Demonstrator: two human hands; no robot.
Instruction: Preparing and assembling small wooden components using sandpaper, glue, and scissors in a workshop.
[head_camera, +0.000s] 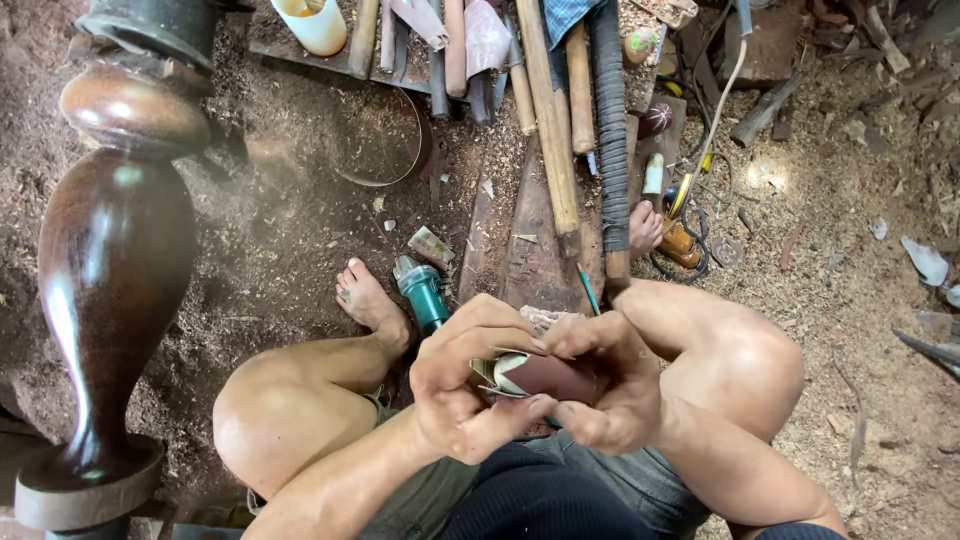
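Observation:
My left hand (468, 385) and my right hand (608, 385) meet in front of my body, both closed on a folded sheet of sandpaper (530, 375), reddish-brown on one face and pale on the other. The sheet is bent between my fingers. I sit low with both knees bent; my left foot (372, 300) and right foot (645, 228) rest bare on the sawdust. A teal angle grinder (423, 292) lies on the ground just beyond my hands, beside my left foot.
A large dark turned wooden post (115, 260) lies at the left. Long wooden sticks and tool handles (555, 110) lie ahead with a white cup (312, 22), a metal hoop (395, 140), an orange power tool (680, 240) and a flat board (535, 250). Sawdust covers the ground.

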